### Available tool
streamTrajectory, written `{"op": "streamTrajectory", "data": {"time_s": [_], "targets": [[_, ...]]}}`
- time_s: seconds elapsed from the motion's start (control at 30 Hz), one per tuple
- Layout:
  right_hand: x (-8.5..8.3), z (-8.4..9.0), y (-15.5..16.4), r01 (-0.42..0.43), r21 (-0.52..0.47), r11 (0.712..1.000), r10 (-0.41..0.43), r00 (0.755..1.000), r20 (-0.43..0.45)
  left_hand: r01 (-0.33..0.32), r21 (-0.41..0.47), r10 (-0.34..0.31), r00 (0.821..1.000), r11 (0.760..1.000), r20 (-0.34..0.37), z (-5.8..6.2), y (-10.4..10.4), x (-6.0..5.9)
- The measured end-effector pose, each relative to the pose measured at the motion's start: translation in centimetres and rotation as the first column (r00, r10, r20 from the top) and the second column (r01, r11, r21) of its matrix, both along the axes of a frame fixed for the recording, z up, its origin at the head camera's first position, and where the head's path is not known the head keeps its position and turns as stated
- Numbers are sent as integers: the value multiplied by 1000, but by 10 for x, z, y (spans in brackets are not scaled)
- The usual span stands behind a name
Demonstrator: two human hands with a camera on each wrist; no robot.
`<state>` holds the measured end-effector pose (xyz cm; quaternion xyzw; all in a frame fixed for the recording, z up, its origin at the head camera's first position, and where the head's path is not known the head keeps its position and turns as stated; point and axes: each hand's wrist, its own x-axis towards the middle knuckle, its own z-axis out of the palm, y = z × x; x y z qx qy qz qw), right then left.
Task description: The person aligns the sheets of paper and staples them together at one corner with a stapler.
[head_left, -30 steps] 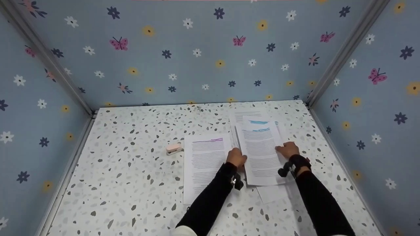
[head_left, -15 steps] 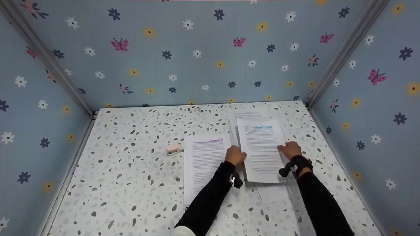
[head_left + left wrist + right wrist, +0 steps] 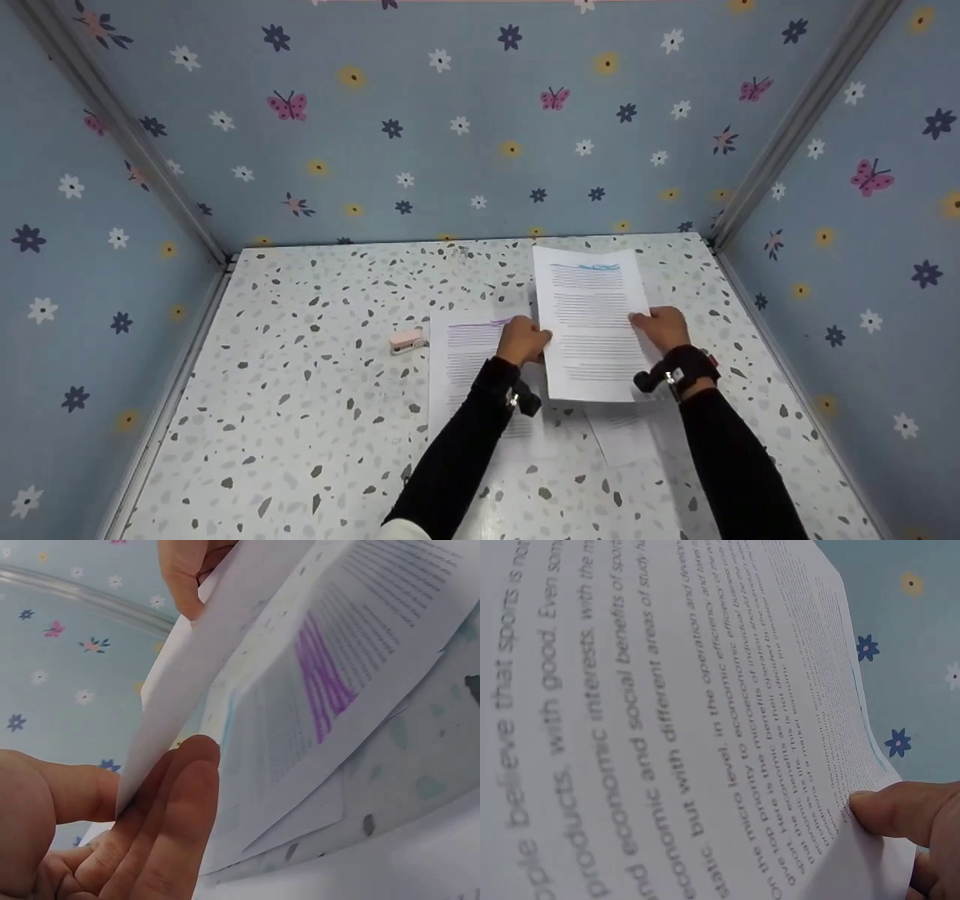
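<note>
Both hands hold a printed sheet with a blue-marked heading (image 3: 592, 322) lifted off the table, tilted toward me. My left hand (image 3: 523, 339) pinches its left edge (image 3: 161, 735) between thumb and fingers. My right hand (image 3: 660, 327) pinches its right edge, the thumb (image 3: 900, 814) lying on the text (image 3: 667, 720). Under and left of it lies a sheet with a purple-marked heading (image 3: 469, 352), seen from below at the purple mark (image 3: 322, 679). More white paper (image 3: 626, 435) lies beneath, near the right forearm.
A small pink stapler (image 3: 407, 341) lies on the speckled tabletop (image 3: 300, 405), left of the papers. Blue walls with flowers and butterflies (image 3: 450, 120) close the table on three sides, with metal corner rails (image 3: 787, 127).
Both hands have raised the blue-headed sheet off the stack and moved it farther from me. The purple-headed sheet and the stapler stayed put.
</note>
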<state>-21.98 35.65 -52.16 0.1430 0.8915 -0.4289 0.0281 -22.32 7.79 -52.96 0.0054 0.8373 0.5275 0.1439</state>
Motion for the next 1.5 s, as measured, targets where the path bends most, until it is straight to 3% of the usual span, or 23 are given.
{"op": "streamTrajectory", "data": {"time_s": [0.37, 0.53, 0.8, 1.03, 1.5], "targets": [[-5, 18, -45, 24, -153, 988, -22, 1000, 14, -54, 225, 39, 997, 973, 71, 17, -52, 4], [-6, 22, -70, 30, -186, 982, -29, 1000, 9, -55, 226, 38, 996, 973, 77, 19, -81, 7], [-1, 21, -102, -28, -205, 978, 17, 998, -55, -62, 214, 36, 992, 975, 121, 19, -120, 12], [3, 12, -127, -70, -256, 964, 49, 995, -87, -93, 207, 64, 987, 974, 146, 11, -148, 22], [17, -18, -160, -93, -182, 979, 74, 992, -106, -105, 105, 88, 984, 989, 152, -18, -177, 39]]}}
